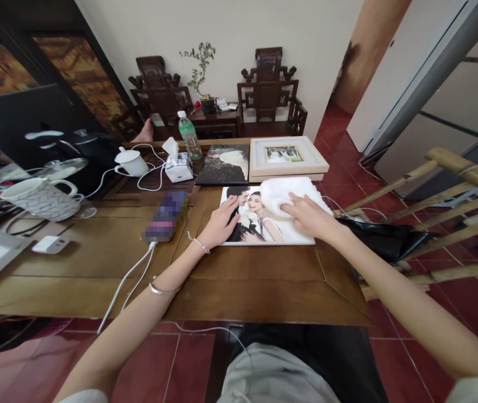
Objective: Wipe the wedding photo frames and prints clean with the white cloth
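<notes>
My two hands at work over one of three pictures on the tabletop (239,285). My left hand (223,222) lies flat and loosely spread on the left part of a photo panel (259,228) showing a couple; it holds nothing. My right hand (308,217) rests on one white cloth (291,193), which covers the panel's upper right; whether its fingers grip the cloth I cannot tell. The panel lies directly before me; beyond it, side by side, are one dark photo panel (221,167) and one pale framed picture (283,155). Lettering on the single green bottle (190,137), white-capped, is too small to read; the screen of the one phone (165,217), cabled, is blurred out. Containers: one tissue box (179,170), a tissue (170,148) standing from its top; one white lidded cup (132,163), contents hidden; one patterned mug (40,200), interior out of sight. Behind, two carved chairs (269,84) flank one pot (208,105) holding a small tree (200,64).
</notes>
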A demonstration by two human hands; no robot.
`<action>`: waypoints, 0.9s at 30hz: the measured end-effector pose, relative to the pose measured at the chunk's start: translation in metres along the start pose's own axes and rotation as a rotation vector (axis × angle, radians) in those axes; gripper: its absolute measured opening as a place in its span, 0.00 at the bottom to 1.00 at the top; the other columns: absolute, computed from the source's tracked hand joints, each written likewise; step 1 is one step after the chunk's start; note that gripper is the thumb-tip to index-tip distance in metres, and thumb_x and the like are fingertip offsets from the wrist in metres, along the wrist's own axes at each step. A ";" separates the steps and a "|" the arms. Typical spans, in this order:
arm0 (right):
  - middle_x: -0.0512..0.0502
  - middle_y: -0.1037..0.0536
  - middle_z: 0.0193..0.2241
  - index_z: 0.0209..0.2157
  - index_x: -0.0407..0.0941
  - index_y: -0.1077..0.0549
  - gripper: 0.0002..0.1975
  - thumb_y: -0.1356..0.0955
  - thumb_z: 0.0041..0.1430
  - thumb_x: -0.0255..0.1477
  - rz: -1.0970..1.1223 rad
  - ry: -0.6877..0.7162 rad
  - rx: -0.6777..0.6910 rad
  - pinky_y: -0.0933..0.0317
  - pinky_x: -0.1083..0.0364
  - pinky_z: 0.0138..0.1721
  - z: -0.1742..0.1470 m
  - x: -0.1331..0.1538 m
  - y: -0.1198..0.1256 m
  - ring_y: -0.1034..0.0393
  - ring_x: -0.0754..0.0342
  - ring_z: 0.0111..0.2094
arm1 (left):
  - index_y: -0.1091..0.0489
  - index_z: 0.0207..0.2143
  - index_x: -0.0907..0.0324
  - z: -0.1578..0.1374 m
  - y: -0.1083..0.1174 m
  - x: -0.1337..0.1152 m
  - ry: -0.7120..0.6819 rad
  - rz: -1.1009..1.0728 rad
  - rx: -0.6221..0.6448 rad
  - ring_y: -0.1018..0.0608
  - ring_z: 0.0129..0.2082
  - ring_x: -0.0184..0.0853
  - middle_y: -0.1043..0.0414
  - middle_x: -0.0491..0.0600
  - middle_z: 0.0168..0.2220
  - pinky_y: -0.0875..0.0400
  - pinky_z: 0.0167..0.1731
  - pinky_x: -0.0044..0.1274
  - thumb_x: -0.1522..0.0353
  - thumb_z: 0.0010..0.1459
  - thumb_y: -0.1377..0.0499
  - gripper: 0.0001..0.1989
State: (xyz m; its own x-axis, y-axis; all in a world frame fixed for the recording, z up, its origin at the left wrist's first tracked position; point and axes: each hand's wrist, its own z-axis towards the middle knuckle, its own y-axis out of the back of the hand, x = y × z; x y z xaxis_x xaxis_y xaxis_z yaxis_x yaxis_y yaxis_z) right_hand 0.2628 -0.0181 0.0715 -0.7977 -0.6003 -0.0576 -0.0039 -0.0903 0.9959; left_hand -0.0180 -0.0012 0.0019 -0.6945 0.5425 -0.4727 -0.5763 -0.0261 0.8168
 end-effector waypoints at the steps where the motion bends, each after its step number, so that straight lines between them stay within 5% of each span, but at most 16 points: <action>1: 0.34 0.27 0.48 0.47 0.42 0.28 0.27 0.42 0.47 0.12 0.010 0.025 -0.001 0.44 0.41 0.51 -0.012 0.006 0.000 0.40 0.39 0.56 | 0.44 0.63 0.60 0.000 0.000 -0.001 0.005 0.007 0.005 0.46 0.67 0.43 0.47 0.57 0.65 0.48 0.62 0.41 0.63 0.66 0.54 0.25; 5: 0.36 0.35 0.59 0.44 0.43 0.27 0.27 0.42 0.45 0.11 0.043 0.129 -0.002 0.48 0.37 0.55 -0.060 0.029 0.004 0.49 0.38 0.63 | 0.44 0.63 0.61 0.000 0.001 -0.003 0.019 0.030 0.017 0.46 0.66 0.43 0.47 0.58 0.65 0.47 0.62 0.40 0.63 0.66 0.54 0.25; 8: 0.36 0.32 0.56 0.44 0.44 0.26 0.26 0.42 0.46 0.12 0.052 0.145 0.002 0.46 0.40 0.55 -0.072 0.034 0.011 0.44 0.39 0.61 | 0.44 0.62 0.61 0.001 0.001 -0.004 0.012 0.045 0.013 0.46 0.66 0.42 0.47 0.58 0.65 0.47 0.63 0.39 0.63 0.66 0.54 0.25; 13: 0.33 0.27 0.47 0.42 0.42 0.26 0.22 0.41 0.47 0.15 0.005 0.059 0.010 0.39 0.49 0.44 -0.035 0.016 0.016 0.31 0.42 0.46 | 0.44 0.62 0.62 0.001 0.002 -0.004 -0.003 0.062 0.016 0.46 0.66 0.42 0.46 0.58 0.65 0.47 0.63 0.39 0.63 0.66 0.55 0.25; 20: 0.38 0.25 0.36 0.51 0.43 0.30 0.26 0.42 0.49 0.18 -0.011 -0.036 -0.023 0.46 0.53 0.31 0.029 -0.022 0.010 0.32 0.46 0.35 | 0.44 0.62 0.62 0.000 0.002 -0.003 -0.014 0.056 0.014 0.46 0.66 0.42 0.46 0.58 0.65 0.47 0.63 0.38 0.63 0.66 0.55 0.25; 27: 0.36 0.25 0.38 0.49 0.42 0.29 0.25 0.42 0.49 0.17 0.011 -0.025 -0.048 0.41 0.51 0.36 0.026 -0.021 0.005 0.31 0.45 0.37 | 0.44 0.62 0.62 0.000 0.003 -0.003 -0.012 0.041 0.013 0.46 0.66 0.41 0.47 0.58 0.65 0.48 0.63 0.38 0.63 0.66 0.55 0.25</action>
State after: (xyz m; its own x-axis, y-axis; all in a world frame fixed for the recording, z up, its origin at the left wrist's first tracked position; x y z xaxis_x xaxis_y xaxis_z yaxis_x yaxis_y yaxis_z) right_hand 0.2638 0.0148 0.0791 -0.8121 -0.5818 -0.0448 0.0331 -0.1226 0.9919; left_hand -0.0171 -0.0030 0.0059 -0.7122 0.5508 -0.4351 -0.5420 -0.0376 0.8396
